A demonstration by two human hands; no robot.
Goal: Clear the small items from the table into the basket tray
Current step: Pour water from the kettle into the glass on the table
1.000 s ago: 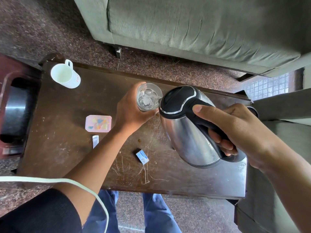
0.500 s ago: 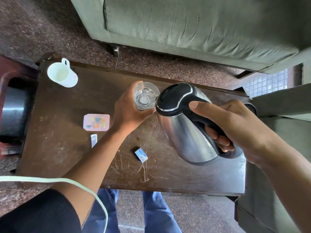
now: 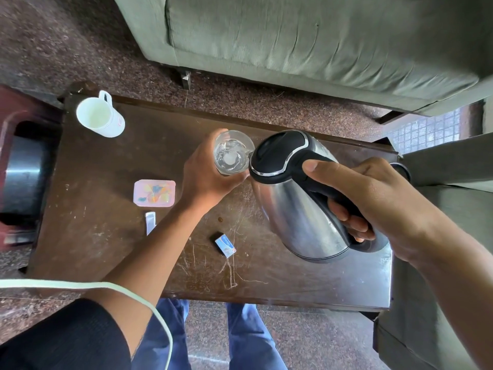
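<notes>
My left hand (image 3: 206,177) grips a clear drinking glass (image 3: 232,152) with water in it, held over the dark wooden table (image 3: 106,236). My right hand (image 3: 373,198) holds the black handle of a steel electric kettle (image 3: 298,206), tilted with its spout at the glass rim. On the table lie a pink flat box (image 3: 154,193), a small white sachet (image 3: 150,222) and a small blue-and-white matchbox (image 3: 225,245). A white mug (image 3: 100,117) stands at the far left corner. No basket tray is in view.
A green sofa (image 3: 320,38) stands beyond the table. A dark red stool with a black and metal object (image 3: 21,177) is at the left. A grey cushion seat (image 3: 440,263) borders the table's right end. A white cable (image 3: 106,285) crosses my left arm.
The kettle and glass stay together at the same spot, with the kettle still tipped at the glass. The head view has shifted slightly.
</notes>
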